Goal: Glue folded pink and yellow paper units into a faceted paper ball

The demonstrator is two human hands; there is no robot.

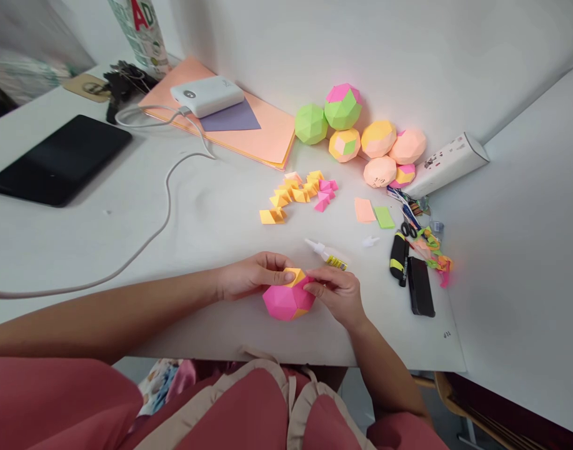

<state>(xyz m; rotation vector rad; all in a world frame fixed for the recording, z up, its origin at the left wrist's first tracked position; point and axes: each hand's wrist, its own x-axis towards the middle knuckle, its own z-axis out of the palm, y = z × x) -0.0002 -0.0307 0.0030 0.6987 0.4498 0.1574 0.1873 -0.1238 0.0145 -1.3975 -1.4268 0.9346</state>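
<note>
1 pink-orange paper ball sat between hands near table edge | left hand part-closed, gripped it | right hand pinched its right side | 1 glue bottle just beyond | 2 loose paper squares | 7 other balls by wall

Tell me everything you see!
paper ball: one, pink, orange, held
paper balls: seven, multicoloured, back
folded papers: several, mostly orange, centre
flat papers: two, peach, green, right
nozzle bottle: one, white, centre
tablet: one, black, left
power bank: one, white, back
cable: one, white, left
sheets: stack, peach, back
carton: one, white, right
scissors: one, black, right
slab: one, black, right
scraps: several, multicoloured, right
table: one, white, below
left hand: one, bare, centre
right hand: one, bare, centre
</note>
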